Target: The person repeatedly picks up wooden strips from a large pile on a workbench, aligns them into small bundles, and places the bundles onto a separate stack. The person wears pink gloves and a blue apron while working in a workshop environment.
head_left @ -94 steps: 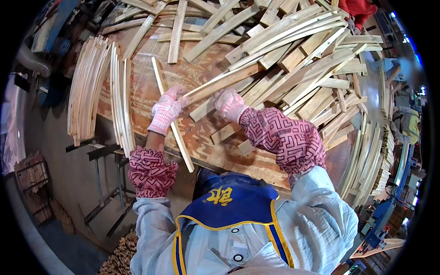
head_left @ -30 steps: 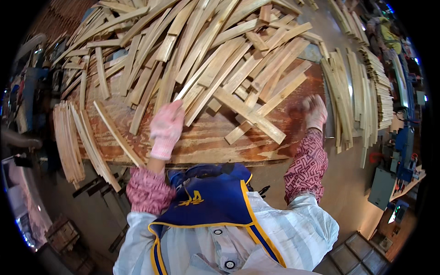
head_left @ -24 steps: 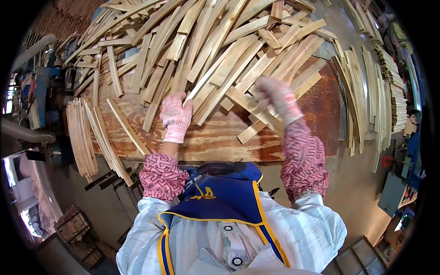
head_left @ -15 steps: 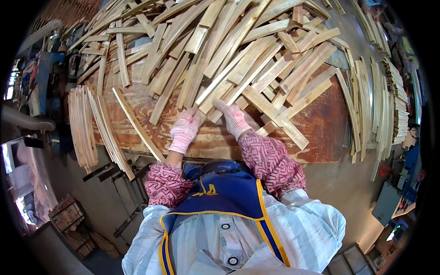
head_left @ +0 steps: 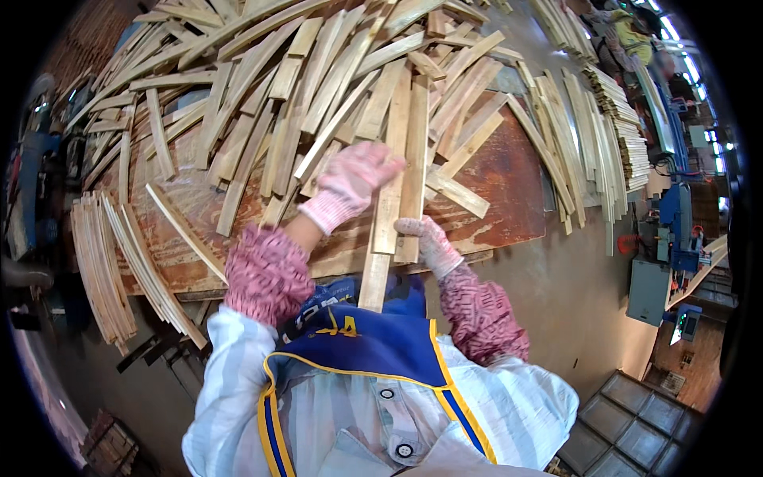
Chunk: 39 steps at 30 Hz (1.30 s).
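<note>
My right hand (head_left: 433,245), in a pink and white glove, closes on the near end of a pale wooden strip (head_left: 415,175) at the table's front edge. Left of that strip, another wooden strip (head_left: 387,222) lies lengthwise, overlapping a third strip (head_left: 373,280) that sticks out past the edge toward my apron. My left hand (head_left: 354,184), gloved alike and a little blurred, reaches across the strips with fingers stretched out. Its fingertips are over or against the middle strip; whether they touch is unclear.
A heap of loose wooden strips (head_left: 262,95) covers the far part of the reddish-brown table (head_left: 513,187). Sorted strips (head_left: 99,266) stick out over the left edge, beside a lone curved strip (head_left: 184,230). More strips (head_left: 592,135) lie in rows at the right, near a grey cabinet (head_left: 648,290).
Several strips have swung to point straight toward me, one now jutting past the edge. My left hand has lifted and moved farther over the strips; my right hand has drawn nearer. The view has shifted.
</note>
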Each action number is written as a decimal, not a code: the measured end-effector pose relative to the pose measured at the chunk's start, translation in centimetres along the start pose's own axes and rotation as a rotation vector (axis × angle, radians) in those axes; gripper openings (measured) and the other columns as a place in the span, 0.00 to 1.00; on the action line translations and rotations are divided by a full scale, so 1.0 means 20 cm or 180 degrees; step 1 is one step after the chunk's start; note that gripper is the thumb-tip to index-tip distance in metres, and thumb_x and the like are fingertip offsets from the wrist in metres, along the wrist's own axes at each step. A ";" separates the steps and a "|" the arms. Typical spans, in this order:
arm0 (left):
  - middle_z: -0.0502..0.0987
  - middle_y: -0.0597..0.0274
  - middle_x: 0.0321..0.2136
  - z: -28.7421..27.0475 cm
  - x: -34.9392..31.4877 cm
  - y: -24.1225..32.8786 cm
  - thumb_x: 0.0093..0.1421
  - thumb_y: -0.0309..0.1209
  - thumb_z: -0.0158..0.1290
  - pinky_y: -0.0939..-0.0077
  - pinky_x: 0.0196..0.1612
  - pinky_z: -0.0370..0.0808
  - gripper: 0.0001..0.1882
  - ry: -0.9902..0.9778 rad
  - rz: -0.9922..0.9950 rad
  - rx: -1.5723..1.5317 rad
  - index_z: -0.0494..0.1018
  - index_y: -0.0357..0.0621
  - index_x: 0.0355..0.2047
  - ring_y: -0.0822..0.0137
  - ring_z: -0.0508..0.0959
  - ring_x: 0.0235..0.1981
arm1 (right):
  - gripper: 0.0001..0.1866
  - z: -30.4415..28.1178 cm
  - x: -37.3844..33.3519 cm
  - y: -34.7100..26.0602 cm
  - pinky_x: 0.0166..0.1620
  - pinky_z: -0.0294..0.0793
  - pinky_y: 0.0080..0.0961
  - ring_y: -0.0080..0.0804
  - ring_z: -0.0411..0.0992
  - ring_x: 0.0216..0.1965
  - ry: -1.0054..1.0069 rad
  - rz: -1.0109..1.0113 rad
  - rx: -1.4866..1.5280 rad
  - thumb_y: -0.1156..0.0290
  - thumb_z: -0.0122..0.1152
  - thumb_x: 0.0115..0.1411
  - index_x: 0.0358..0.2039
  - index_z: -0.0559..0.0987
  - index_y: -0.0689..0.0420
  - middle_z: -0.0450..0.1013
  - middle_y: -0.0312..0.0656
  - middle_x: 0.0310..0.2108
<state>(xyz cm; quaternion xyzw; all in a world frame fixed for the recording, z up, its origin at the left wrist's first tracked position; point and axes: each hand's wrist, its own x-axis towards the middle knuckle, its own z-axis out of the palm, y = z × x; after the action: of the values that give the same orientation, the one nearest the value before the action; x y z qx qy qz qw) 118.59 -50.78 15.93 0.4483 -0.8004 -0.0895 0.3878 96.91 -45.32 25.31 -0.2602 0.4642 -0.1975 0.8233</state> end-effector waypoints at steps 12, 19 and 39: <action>0.76 0.62 0.41 -0.31 0.89 0.57 0.48 0.34 0.60 0.67 0.51 0.73 0.20 -0.1834 0.0793 -0.0377 0.74 0.51 0.44 0.60 0.75 0.47 | 0.38 -0.06 0.05 0.29 0.42 0.78 0.32 0.40 0.75 0.42 -0.1340 -0.0865 0.2179 0.40 0.49 0.61 0.55 0.67 0.64 0.74 0.48 0.45; 0.76 0.63 0.38 -1.01 0.61 0.61 0.51 0.32 0.66 0.75 0.43 0.74 0.27 0.1499 -0.0382 -0.2321 0.68 0.41 0.49 0.73 0.75 0.39 | 0.32 -0.18 -0.09 0.24 0.43 0.76 0.31 0.40 0.72 0.40 -0.0382 -0.1066 0.0984 0.65 0.51 0.54 0.57 0.62 0.70 0.70 0.51 0.44; 0.62 0.40 0.59 -1.50 -2.17 -0.75 0.57 0.21 0.42 0.68 0.59 0.67 0.24 -0.0044 -0.5334 0.2940 0.63 0.44 0.56 0.47 0.64 0.60 | 0.21 0.31 1.20 -0.62 0.34 0.73 0.28 0.30 0.75 0.33 0.2575 -0.1941 -0.3470 0.59 0.52 0.57 0.44 0.77 0.61 0.76 0.44 0.30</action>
<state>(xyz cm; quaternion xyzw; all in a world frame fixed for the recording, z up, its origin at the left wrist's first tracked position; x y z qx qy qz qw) 162.24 -19.19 5.51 0.9837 -0.1780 -0.0160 -0.0221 112.98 -67.09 19.63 -0.6560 0.6704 -0.2393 0.2508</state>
